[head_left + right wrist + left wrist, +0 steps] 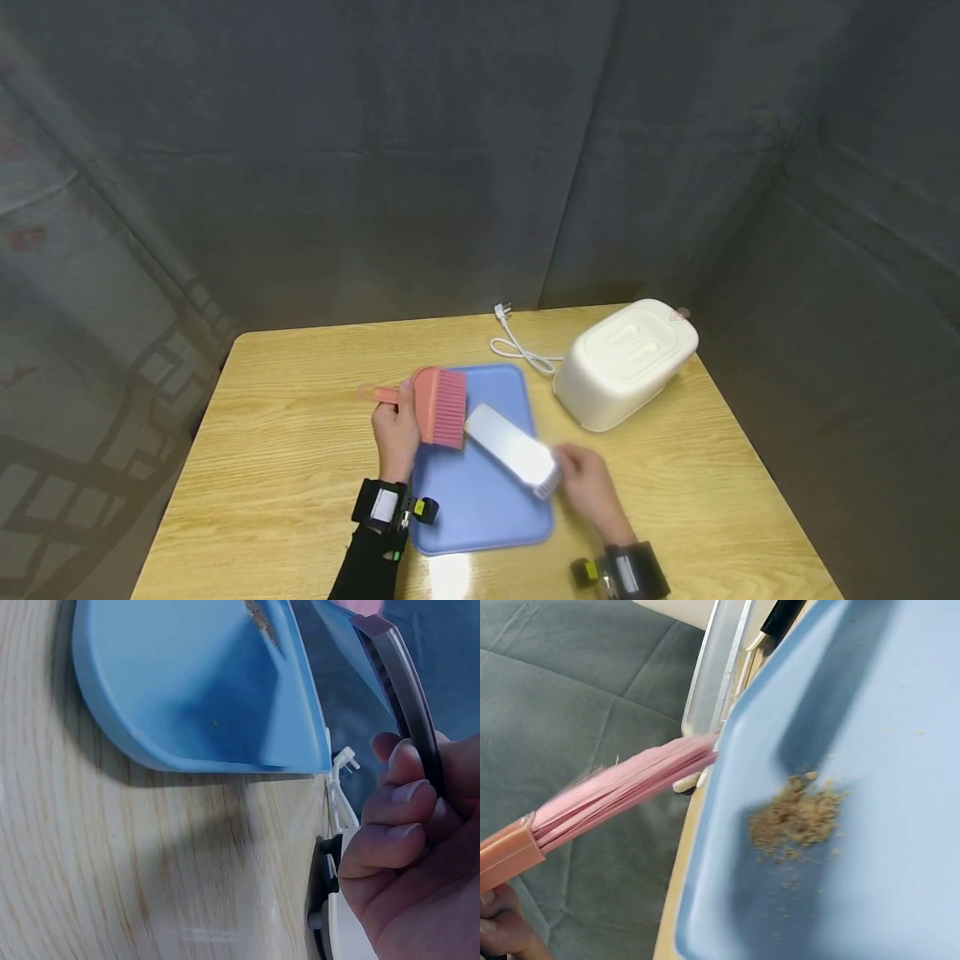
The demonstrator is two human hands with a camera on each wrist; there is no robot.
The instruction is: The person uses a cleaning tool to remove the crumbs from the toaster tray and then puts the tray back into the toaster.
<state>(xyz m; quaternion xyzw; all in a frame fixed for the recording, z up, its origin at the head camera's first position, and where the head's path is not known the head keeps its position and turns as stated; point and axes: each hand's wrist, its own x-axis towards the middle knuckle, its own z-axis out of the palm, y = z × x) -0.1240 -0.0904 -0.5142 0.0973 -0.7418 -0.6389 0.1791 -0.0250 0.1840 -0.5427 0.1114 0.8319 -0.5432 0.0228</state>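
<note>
My left hand (396,433) grips the handle of a coral-pink hand brush (442,408), its bristles pointing right above the blue tray (483,512). My right hand (588,487) pinches the near end of a slim silvery crumb tray (510,446), held tilted over the blue tray. In the right wrist view, thumb and curled fingers hold the crumb tray's dark end (409,690). The brush's bristle tips (697,750) are close to the crumb tray in the left wrist view; contact cannot be told. A small heap of brown crumbs (795,814) lies on the blue tray.
A cream toaster (626,358) stands at the back right of the wooden table (300,467). Its white cord and plug (510,337) lie behind the blue tray. Dark cloth (375,167) hangs around the table's back and sides.
</note>
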